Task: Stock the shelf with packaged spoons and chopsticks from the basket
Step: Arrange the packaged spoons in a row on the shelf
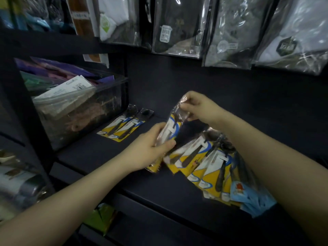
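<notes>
Both hands grip one spoon packet (173, 128) over the shelf (177, 189): left hand (152, 148) pinching its bottom, right hand (198, 108) its top. Two packets (124, 124) lie at 10 o'clock.

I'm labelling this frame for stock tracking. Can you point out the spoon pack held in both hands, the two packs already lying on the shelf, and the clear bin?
held spoon pack (173, 127), head view, yellow card.
shelved spoon packs (124, 126), head view, handles.
clear bin (85, 119), head view, front wall.
</notes>
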{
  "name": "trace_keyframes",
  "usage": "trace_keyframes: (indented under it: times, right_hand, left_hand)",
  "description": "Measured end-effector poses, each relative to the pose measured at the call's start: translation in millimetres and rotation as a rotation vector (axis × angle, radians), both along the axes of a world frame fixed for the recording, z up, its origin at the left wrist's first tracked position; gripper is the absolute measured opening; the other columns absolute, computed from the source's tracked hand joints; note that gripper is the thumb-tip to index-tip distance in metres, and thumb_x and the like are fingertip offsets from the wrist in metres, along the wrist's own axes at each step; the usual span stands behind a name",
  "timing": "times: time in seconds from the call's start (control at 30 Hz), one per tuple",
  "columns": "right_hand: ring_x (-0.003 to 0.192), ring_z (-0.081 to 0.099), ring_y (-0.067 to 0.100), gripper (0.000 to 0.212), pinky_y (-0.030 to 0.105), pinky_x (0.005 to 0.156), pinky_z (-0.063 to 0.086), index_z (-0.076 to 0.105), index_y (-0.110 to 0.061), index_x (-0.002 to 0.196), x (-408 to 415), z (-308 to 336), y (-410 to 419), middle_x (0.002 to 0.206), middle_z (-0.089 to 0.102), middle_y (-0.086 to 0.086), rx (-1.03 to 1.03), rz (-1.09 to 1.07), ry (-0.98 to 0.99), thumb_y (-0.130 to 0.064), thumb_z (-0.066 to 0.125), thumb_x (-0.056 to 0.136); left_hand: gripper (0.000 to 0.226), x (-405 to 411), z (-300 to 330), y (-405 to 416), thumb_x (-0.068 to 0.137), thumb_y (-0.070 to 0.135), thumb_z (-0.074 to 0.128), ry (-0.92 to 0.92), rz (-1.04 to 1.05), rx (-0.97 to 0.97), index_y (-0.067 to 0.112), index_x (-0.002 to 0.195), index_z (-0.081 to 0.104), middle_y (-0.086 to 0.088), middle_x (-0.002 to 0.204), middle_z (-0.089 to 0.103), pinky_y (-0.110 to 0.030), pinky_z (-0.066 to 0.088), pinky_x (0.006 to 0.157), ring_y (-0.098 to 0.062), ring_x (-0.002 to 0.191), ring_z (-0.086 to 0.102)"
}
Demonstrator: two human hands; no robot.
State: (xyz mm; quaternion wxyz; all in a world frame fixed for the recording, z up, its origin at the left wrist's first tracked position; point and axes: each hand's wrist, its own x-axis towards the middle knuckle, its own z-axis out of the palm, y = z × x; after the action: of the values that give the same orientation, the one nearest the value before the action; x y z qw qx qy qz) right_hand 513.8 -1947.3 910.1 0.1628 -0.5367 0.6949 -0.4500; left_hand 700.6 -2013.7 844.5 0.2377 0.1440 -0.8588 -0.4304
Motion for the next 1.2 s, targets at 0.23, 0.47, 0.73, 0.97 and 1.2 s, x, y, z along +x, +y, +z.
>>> trace_keyframes:
  times: [0.23,0.47,0.73,0.97,1.2]
  right_hand:
    - [0.061,0.052,0.011,0.018,0.011,0.035,0.041,0.051,-0.010,0.103,17.7,-9.5,-41.1,0.082,0.055,0.006,-0.138,-0.255,-0.526,-0.015,0.061,0.089]
    - [0.026,0.048,0.003,0.026,0.009,0.029,0.034,0.050,-0.010,0.067,42.6,-41.5,-86.0,0.037,0.057,-0.002,0.234,-0.221,-0.783,-0.005,0.050,0.093]
    - [0.019,0.046,0.006,0.015,0.017,0.026,0.041,0.049,-0.002,0.086,30.6,-59.1,-112.8,0.066,0.048,0.012,0.238,-0.440,-0.676,0.010,0.043,0.092]
    - [0.059,0.054,0.016,0.040,0.020,0.030,0.047,0.040,0.005,0.133,33.4,-59.7,-120.3,0.074,0.050,0.009,0.265,-0.455,-0.637,0.009,0.041,0.093]
    - [0.051,0.052,0.014,0.016,0.022,0.044,0.048,0.056,-0.004,0.077,34.8,-62.3,-122.0,0.063,0.054,0.006,0.437,-0.448,-0.144,-0.008,0.051,0.091]
  left_hand:
    - [0.033,20.8,-1.9,-28.6,0.085,0.017,0.058,0.051,0.232,0.042,0.027,0.116,0.051,0.008,0.092,0.062,-0.027,0.046,0.070,-0.009,0.074,0.056]
    - [0.048,33.0,-8.2,-78.5,0.083,0.044,0.047,-0.226,0.210,-0.415,0.011,0.118,0.054,-0.010,0.099,0.064,-0.036,0.047,0.084,-0.021,0.086,0.057]
    - [0.055,52.7,-16.9,-143.8,0.092,0.034,0.047,-0.489,0.002,-0.515,0.017,0.141,0.029,-0.006,0.151,0.027,-0.009,0.011,0.104,-0.017,0.139,0.024]
    - [0.050,48.3,-25.6,-147.9,0.090,0.042,0.047,-0.491,0.038,-0.528,0.021,0.136,0.040,-0.005,0.152,0.027,-0.029,0.016,0.115,-0.020,0.140,0.023]
    - [0.045,44.1,-24.7,-150.8,0.093,0.030,0.045,-0.473,0.021,-0.522,0.016,0.136,0.041,-0.007,0.151,0.028,-0.025,0.016,0.114,-0.016,0.140,0.022]
